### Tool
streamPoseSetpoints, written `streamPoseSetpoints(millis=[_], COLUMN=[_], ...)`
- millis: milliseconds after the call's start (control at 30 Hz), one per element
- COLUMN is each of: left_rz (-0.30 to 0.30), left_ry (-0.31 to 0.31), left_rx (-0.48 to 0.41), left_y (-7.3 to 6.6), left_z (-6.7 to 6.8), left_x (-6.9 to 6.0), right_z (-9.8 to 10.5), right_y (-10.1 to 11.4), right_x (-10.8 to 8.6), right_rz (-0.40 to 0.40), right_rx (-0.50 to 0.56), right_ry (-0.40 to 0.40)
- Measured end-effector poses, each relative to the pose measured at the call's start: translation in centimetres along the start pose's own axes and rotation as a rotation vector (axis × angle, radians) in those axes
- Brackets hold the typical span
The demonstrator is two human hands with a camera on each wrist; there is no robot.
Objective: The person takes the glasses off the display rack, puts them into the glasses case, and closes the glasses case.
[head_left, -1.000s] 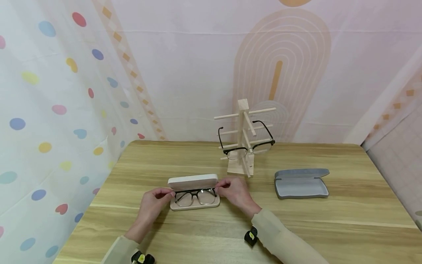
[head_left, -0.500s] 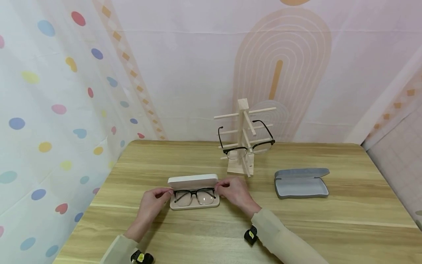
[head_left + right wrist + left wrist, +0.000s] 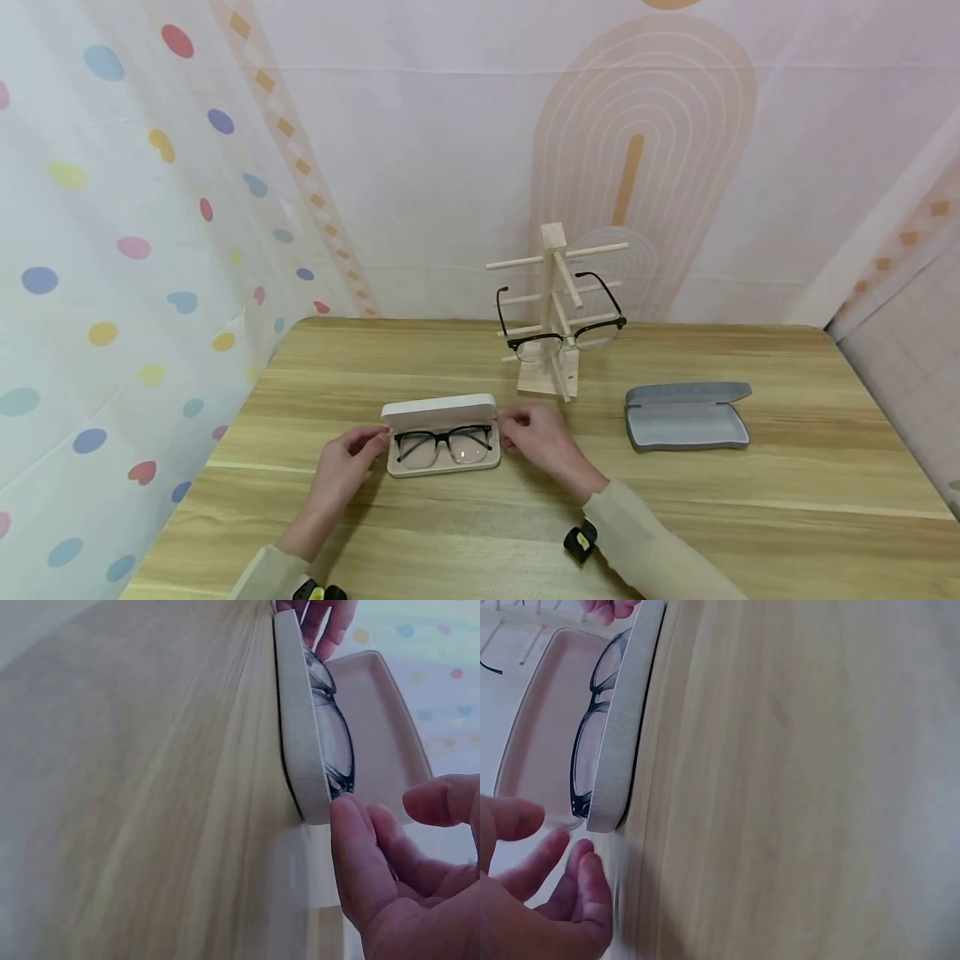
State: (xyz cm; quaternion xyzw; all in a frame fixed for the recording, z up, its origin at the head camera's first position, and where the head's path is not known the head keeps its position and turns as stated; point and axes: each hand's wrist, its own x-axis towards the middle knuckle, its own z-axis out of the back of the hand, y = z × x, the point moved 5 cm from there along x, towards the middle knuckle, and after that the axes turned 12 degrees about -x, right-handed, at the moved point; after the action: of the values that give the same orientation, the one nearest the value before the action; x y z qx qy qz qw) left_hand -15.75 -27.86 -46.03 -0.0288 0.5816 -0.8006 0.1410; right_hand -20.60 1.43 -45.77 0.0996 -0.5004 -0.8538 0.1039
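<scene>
A pair of black-rimmed eyeglasses (image 3: 444, 445) lies in the open white glasses case (image 3: 442, 472), its lid raised at the back. The temples are folded behind the lenses. At the case's left end is my left hand (image 3: 341, 471), its fingers loosely bent and holding nothing. The left wrist view shows a gap between these fingers (image 3: 592, 889) and the eyeglasses. By the right end my right hand (image 3: 547, 446) has its thumb and fingers parted, also with nothing in them. In the right wrist view a fingertip (image 3: 349, 814) is close to the case's end; I cannot tell whether they touch.
Behind the case stands a wooden eyeglasses rack (image 3: 553, 283) with pegs, carrying another pair of black-rimmed eyeglasses (image 3: 540, 337). An open grey glasses case (image 3: 686, 423) lies to the right on the wooden table (image 3: 450, 542). A patterned curtain (image 3: 420, 167) hangs behind.
Both hands have let go of the eyeglasses' ends and drawn slightly outward, left and right. The eyeglasses have settled in the white case, shifting slightly left.
</scene>
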Motion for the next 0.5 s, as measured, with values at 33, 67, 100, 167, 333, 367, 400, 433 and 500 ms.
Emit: streamPoseSetpoints(millis=[33, 67, 100, 167, 333, 367, 400, 433, 500], left_rz=[0.004, 0.005, 0.005, -0.001, -0.005, -0.003, -0.003, -0.005, -0.006], left_ry=[-0.015, -0.031, -0.046, -0.066, -0.036, -0.019, 0.004, 0.030, 0.082], left_rx=[-0.022, -0.053, -0.086, -0.147, -0.225, -0.223, -0.220, -0.217, -0.214], left_y=[0.1, 0.1, 0.1, 0.0, -0.7, -0.9, -1.1, -1.2, -1.6], left_z=[0.1, 0.3, 0.4, 0.6, 0.5, 0.4, 0.3, 0.2, -0.1], left_x=[0.0, -0.1, -0.1, -0.1, 0.0, 0.1, 0.2, 0.3, 0.6], right_z=[0.1, 0.3, 0.5, 0.8, 0.6, 0.5, 0.4, 0.3, 0.2], right_y=[0.0, 0.1, 0.2, 0.5, 1.3, 1.4, 1.5, 1.6, 1.7], right_x=[-0.2, -0.4, -0.6, -1.0, -1.3, -1.3, -1.2, -1.0, -0.7], right_rz=[-0.005, -0.004, 0.001, 0.016, 0.095, 0.107, 0.114, 0.116, 0.111], right_rx=[-0.008, -0.029, -0.048, -0.081, -0.087, -0.079, -0.073, -0.074, -0.080], right_ry=[-0.009, -0.026, -0.046, -0.086, -0.106, -0.099, -0.091, -0.087, -0.076])
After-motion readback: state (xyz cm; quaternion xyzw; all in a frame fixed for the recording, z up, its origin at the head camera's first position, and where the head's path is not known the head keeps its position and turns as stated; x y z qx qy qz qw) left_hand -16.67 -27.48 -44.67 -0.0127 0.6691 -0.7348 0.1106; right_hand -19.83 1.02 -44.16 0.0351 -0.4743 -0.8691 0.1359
